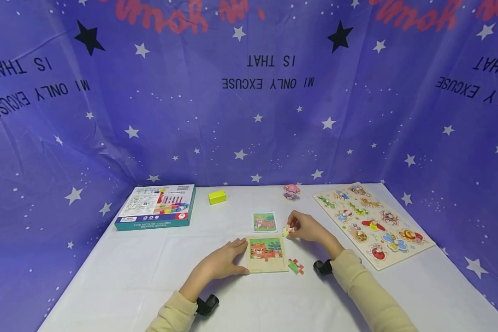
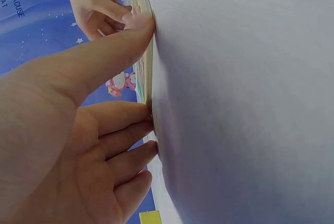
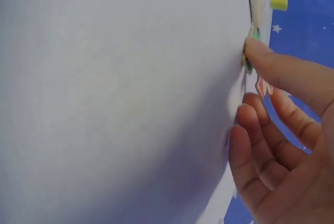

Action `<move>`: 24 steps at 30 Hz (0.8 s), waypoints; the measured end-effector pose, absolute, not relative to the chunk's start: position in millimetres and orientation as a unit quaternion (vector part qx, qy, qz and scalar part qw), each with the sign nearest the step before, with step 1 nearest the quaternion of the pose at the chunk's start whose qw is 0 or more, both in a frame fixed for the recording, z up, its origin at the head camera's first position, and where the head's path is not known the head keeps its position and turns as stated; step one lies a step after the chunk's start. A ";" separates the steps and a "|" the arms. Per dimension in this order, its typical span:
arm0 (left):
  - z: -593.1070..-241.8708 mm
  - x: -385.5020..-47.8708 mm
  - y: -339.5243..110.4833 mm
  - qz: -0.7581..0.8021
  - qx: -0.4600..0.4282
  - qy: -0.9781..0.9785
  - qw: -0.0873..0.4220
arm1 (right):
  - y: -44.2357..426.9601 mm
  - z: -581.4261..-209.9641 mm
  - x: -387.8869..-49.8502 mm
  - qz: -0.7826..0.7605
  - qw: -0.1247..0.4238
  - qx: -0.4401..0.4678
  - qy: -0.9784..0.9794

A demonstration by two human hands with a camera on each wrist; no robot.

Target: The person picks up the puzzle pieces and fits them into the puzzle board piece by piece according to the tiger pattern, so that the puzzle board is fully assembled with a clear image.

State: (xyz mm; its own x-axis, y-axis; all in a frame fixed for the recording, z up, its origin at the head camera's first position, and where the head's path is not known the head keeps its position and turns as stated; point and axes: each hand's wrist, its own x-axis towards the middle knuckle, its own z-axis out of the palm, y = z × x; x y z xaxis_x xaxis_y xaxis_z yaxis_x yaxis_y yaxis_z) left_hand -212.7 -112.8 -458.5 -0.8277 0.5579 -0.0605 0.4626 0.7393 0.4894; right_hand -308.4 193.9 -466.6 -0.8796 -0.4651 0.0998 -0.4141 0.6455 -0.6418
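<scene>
A wooden jigsaw board (image 1: 267, 267) lies flat on the table, with a tiger picture partly filled in its upper part. My left hand (image 1: 223, 261) steadies the board's left side, its rather straight fingers touching the far part of the edge and its thumb (image 2: 138, 23) the near corner. Just right of the board's far corner, my right hand (image 1: 309, 227) pinches a jigsaw piece (image 1: 288, 230) between thumb and fingers; green and red show on the piece (image 3: 262, 85) in the right wrist view. More red and green pieces (image 1: 295, 266) lie beside the board's lower right.
Beyond the board lies a small picture card (image 1: 264, 222). A larger wooden insect puzzle (image 1: 375, 226) is on the right. At the back are a boxed bead set (image 1: 155, 207), a yellow block (image 1: 217, 197) and a pink toy figure (image 1: 291, 191). A starry cloth (image 1: 249, 138) hangs behind the table.
</scene>
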 end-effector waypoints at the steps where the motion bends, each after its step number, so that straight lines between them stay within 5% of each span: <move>1: -458.8 -212.8 -113.0 0.234 0.275 0.927 0.102 | 194.0 -466.2 -307.6 -0.348 0.035 -0.240 0.906; 13: -460.3 -213.6 -114.2 0.236 0.277 0.926 0.103 | 179.3 -455.2 -283.2 -0.409 -0.047 -0.239 0.880; 24: -459.1 -215.2 -114.4 0.229 0.289 0.924 0.104 | 141.5 -445.7 -251.7 -0.418 0.023 -0.317 0.851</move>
State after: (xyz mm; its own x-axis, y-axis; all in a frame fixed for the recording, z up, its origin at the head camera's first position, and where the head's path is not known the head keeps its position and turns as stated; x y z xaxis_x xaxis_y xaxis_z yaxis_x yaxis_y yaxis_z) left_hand -215.2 -114.4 -459.1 -0.8117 0.5810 -0.0593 0.4858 0.7280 0.4838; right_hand -251.7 141.5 -445.7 -0.7981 -0.5587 0.2256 -0.5204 0.4504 -0.7254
